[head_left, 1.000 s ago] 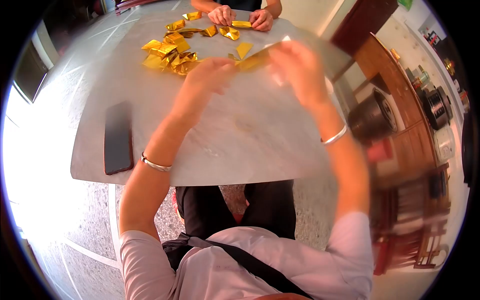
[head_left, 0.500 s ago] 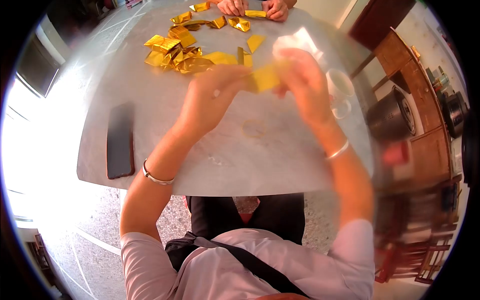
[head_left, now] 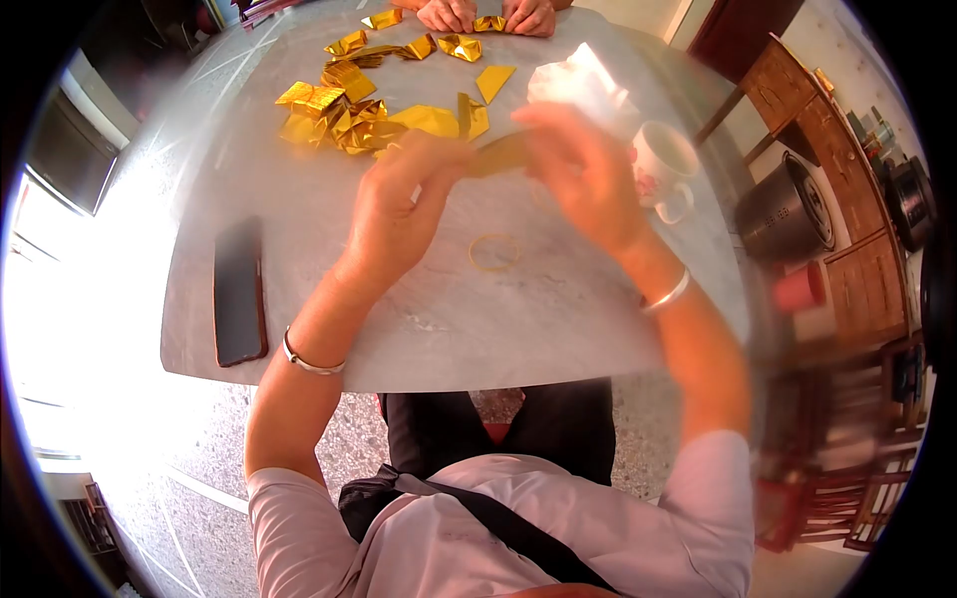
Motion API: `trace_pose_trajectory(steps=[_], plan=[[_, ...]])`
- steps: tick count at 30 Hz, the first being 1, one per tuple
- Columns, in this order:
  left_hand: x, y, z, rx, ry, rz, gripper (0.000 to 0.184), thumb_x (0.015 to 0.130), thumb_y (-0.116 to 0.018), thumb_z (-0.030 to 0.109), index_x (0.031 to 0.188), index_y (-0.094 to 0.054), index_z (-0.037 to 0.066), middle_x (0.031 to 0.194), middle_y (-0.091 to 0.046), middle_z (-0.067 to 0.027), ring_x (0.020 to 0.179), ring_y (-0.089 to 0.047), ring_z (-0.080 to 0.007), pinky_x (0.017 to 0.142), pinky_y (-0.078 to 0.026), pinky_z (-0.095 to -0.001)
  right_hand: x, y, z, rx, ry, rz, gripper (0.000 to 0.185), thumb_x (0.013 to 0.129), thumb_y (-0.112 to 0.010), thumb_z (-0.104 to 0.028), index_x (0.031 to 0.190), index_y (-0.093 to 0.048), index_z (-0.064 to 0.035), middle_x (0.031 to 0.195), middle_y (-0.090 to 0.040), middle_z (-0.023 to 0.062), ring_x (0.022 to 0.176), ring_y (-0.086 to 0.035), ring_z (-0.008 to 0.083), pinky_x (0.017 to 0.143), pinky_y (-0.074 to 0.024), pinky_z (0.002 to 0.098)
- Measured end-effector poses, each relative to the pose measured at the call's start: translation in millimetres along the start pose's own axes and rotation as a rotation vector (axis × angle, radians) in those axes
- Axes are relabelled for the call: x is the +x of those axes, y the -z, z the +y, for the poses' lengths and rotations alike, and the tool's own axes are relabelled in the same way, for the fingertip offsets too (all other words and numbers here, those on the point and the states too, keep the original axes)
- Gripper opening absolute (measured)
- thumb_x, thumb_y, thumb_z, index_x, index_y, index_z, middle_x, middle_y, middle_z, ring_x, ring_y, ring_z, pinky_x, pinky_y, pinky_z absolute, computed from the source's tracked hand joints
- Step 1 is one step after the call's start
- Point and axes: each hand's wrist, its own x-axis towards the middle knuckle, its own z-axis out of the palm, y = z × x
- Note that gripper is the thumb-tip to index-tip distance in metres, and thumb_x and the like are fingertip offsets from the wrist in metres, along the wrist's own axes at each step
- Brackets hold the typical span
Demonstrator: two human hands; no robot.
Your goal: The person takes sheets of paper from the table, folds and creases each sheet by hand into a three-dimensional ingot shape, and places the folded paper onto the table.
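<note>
Above the table, a narrow strip of folded gold foil paper (head_left: 498,156) stretches between my two hands, blurred by motion. My left hand (head_left: 399,214) pinches its left end between thumb and fingers. At the other end, the fingers of my right hand (head_left: 588,179) are closed on the paper, partly smeared. Just beyond my left hand lies a pile of gold foil pieces (head_left: 349,120), some flat and some folded. A flat gold sheet (head_left: 494,83) rests past the strip. Below my hands, a thin yellow rubber band (head_left: 494,252) lies on the tabletop.
The grey marbled table (head_left: 478,339) carries a black phone (head_left: 239,289) at left. A white mug (head_left: 662,164) and a crumpled white plastic bag (head_left: 578,85) stand close to my right hand. Across the table, another person's hands (head_left: 488,16) hold a gold foil piece.
The gold paper between my hands now shows as a narrower strip, where it was a broader yellow face. The other person's foil piece looks shorter and more folded. The view has shifted slightly.
</note>
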Motion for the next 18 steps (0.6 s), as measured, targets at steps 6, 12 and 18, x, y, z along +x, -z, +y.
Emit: trace_pose_trajectory(steps=[6,12,18], plan=[[-12,5,-3,0.046,0.108,0.034,0.01,0.078,-0.056,-0.004,0.086,-0.058,0.002,0.081,-0.058,-0.0093,0.076,-0.057,-0.0216,0.068,-0.045,-0.0312,9,-3,-8,-0.496,0.478,-0.121,0.028,0.071,-0.058,0.007,0.096,-0.062,-0.0033,0.09,-0.055,0.0125,0.083,-0.055,0.0287,0.07,-0.0448,0.0331],[-24,-27,33,-0.04,0.018,0.026,0.007,0.079,-0.054,0.003,0.085,-0.054,0.005,0.084,-0.055,-0.011,0.083,-0.054,-0.0296,0.072,-0.043,-0.0375,-33,23,-40,-0.443,0.27,-0.223,0.022,0.074,-0.056,0.011,0.093,-0.06,0.001,0.091,-0.051,0.01,0.081,-0.054,0.024,0.071,-0.0447,0.0308],[-26,-31,29,-0.046,0.03,0.027,0.005,0.08,-0.054,0.003,0.084,-0.054,0.006,0.085,-0.055,-0.0099,0.083,-0.054,-0.0296,0.072,-0.043,-0.0376,-36,24,-32,-0.459,0.295,-0.247,0.025,0.075,-0.056,0.01,0.097,-0.061,0.0001,0.091,-0.051,0.0091,0.079,-0.054,0.0219,0.068,-0.0446,0.0295]])
